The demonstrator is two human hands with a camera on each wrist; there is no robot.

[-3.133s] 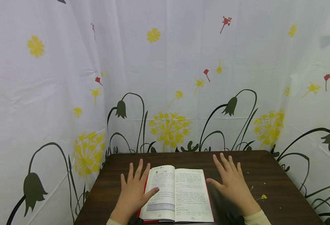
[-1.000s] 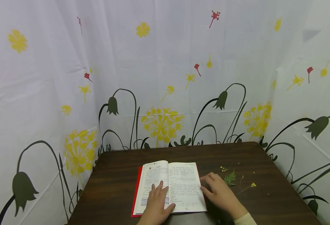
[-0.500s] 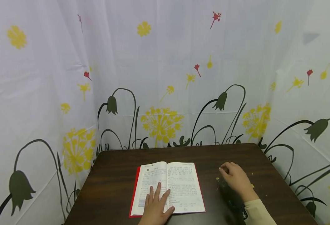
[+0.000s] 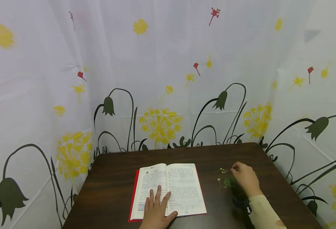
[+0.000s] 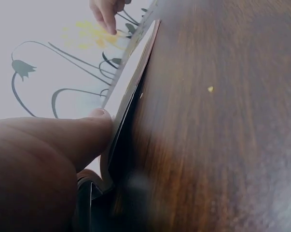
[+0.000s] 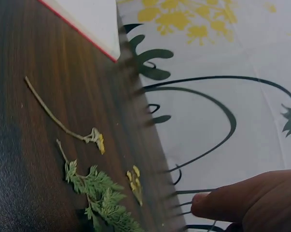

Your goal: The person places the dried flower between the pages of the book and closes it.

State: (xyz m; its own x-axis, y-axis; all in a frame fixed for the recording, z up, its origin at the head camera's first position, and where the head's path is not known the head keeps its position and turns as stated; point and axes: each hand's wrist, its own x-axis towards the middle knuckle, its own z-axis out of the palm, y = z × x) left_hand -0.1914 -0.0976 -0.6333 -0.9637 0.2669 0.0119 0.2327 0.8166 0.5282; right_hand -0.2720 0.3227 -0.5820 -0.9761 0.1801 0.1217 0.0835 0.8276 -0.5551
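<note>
An open book (image 4: 189,181) with printed pages and a red cover lies on the dark wooden table. My left hand (image 4: 156,206) rests spread across its lower left page and the fold; in the left wrist view the thumb (image 5: 87,133) presses on the page near the edge. Off to the right, my right hand (image 4: 245,178) is held over the table with fingers bent and fingertips together. Whether they pinch anything I cannot tell. Just left of it lie a green fern-like sprig (image 6: 99,195), a long-stemmed dried yellow flower (image 6: 94,137) and a small yellow flower cluster (image 6: 134,183).
Tiny yellow crumbs (image 5: 210,89) are scattered on the tabletop. A white curtain (image 4: 168,57) printed with flowers hangs behind the table's far edge. The right sleeve (image 4: 265,210) and a dark wrist strap (image 4: 243,205) lie over the table's right part.
From hovering spread, my left hand has come down on the book. My right hand has bent its fingers, reached the book's right edge, then moved right past the plants, uncovering the fern-like sprig.
</note>
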